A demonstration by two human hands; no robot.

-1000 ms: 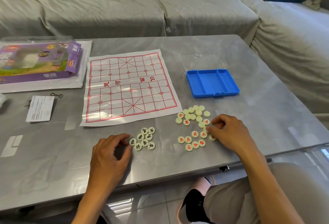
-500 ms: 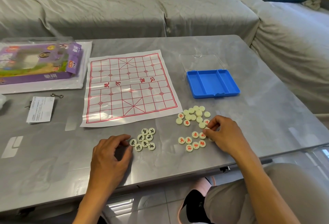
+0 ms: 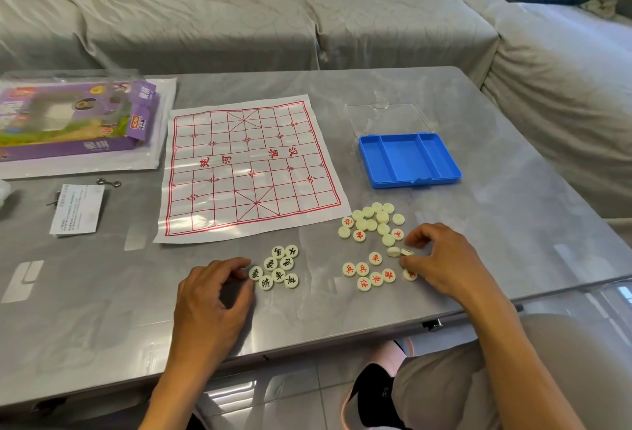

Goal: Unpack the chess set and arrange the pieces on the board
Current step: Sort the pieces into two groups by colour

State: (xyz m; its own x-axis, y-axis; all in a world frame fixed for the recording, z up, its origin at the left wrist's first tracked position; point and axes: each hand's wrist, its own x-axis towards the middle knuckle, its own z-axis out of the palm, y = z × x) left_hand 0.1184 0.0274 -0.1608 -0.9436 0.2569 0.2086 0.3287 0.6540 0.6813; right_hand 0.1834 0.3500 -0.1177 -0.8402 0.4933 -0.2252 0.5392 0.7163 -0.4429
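Cream-coloured discs lie in three loose groups on the grey tabletop [image 3: 342,320], all of them off the board [image 3: 249,166]. The black-lettered pieces [image 3: 277,268] sit face up just below the board's near edge. The red-lettered pieces [image 3: 371,274] lie to the right of them, and beyond those is an unsorted heap [image 3: 374,222], most of it blank side up.

The right hand [image 3: 441,262] has its grip clamped on one disc [image 3: 407,252] standing on edge, pinched between thumb and forefinger, apparently to turn it over. The left hand [image 3: 213,296] rests beside the black group, fingers curled with a fingertip touching the nearest disc; it holds nothing that I can see.

Unpacking looks done: the blue tray [image 3: 408,159] is empty, with its clear lid [image 3: 386,118] behind it. Sorting seems roughly half finished, and no piece has been placed on the grid yet, so the whole arranging step remains.

The board lies flat with bare tabletop around its near and right edges. A purple box [image 3: 71,122] and a leaflet [image 3: 77,209] sit well to the left, clear of the hands. The red pieces lie fairly near the tabletop's front edge, so a careless sweep could send one over.
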